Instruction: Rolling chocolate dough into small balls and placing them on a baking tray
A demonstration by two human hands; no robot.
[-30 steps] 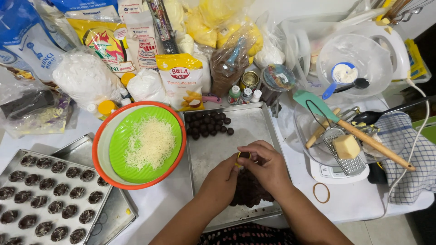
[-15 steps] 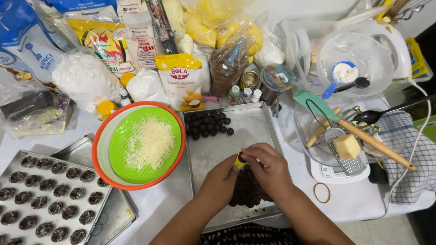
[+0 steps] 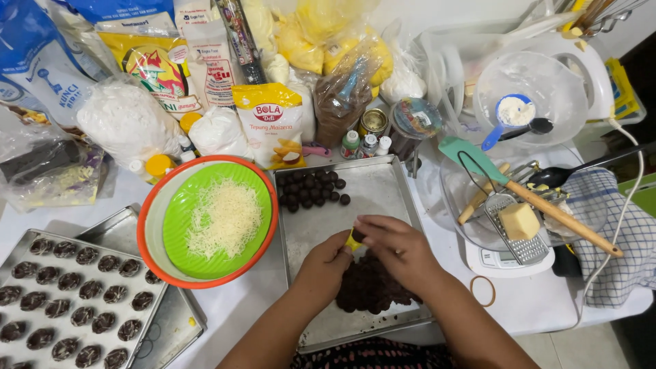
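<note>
I keep both hands over the tray (image 3: pixel 383 198): left hand (image 3: pixel 326 263) fingers pinch a yellow scoop (image 3: pixel 352 241), right hand (image 3: pixel 396 246) fingers press dark dough (image 3: pixel 372 287) into it, just above the heap for easy refills.

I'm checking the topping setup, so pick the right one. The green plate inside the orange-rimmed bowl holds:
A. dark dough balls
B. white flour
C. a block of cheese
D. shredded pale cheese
D: the green plate inside the orange-rimmed bowl carries a heap of shredded pale cheese, left of the metal tray.
</note>
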